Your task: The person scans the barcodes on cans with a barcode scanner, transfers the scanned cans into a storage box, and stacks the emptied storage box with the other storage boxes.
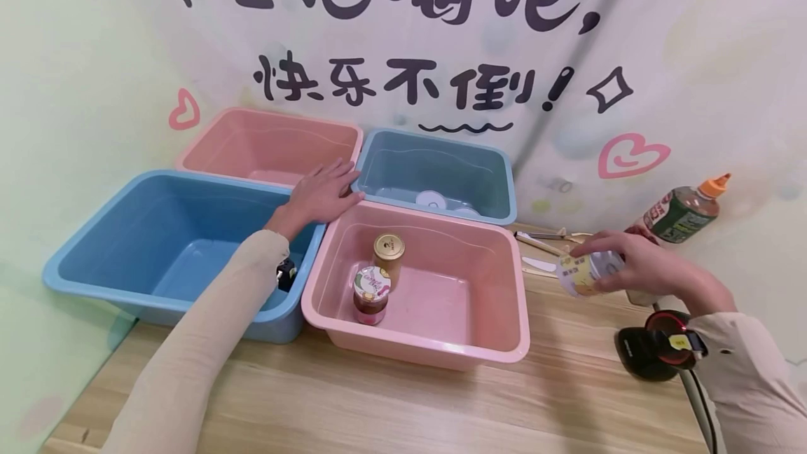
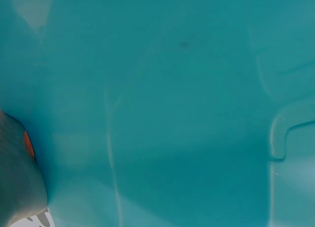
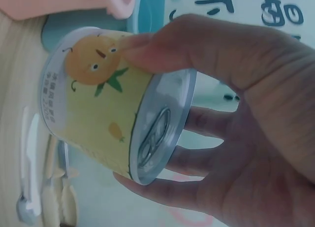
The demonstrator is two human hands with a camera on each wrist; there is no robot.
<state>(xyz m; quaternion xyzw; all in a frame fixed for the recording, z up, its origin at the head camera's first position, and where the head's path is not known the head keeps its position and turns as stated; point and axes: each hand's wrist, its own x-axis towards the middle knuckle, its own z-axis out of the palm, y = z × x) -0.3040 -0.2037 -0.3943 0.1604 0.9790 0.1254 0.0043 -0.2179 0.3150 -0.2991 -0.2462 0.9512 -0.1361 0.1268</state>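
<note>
The yellow-labelled can (image 3: 110, 106) is in your right hand (image 1: 656, 268), over the wooden table (image 1: 441, 405). It lies tipped over, its long axis slanting sideways: the silver end with the pull ring faces back into your right palm, while the opposite end points away from it, leftward past your fingertips. Your right thumb presses on the label beside the orange cartoon fruit, and the other fingers curl round the far side, so the grip is only as wide as the can's body.

Just left of those fingertips lies some cutlery (image 1: 539, 265); beyond your right knuckles stands an orange-capped bottle (image 1: 684, 216), and nearer you, by the wrist, sits a black device (image 1: 643, 352). Further left is the near pink bin (image 1: 454, 258), holding a gold-lidded jar (image 1: 389, 251) and, touching or close to it, a jar with a patterned lid (image 1: 370, 293).

Your left hand (image 1: 321, 191) has its fingers nearly straight and fanned, thumb apart, over the rims between the far pink bin (image 1: 271, 142) and the near one; how firmly it touches them, you cannot tell. The large blue bin (image 1: 183, 216) lies beneath your left forearm.
</note>
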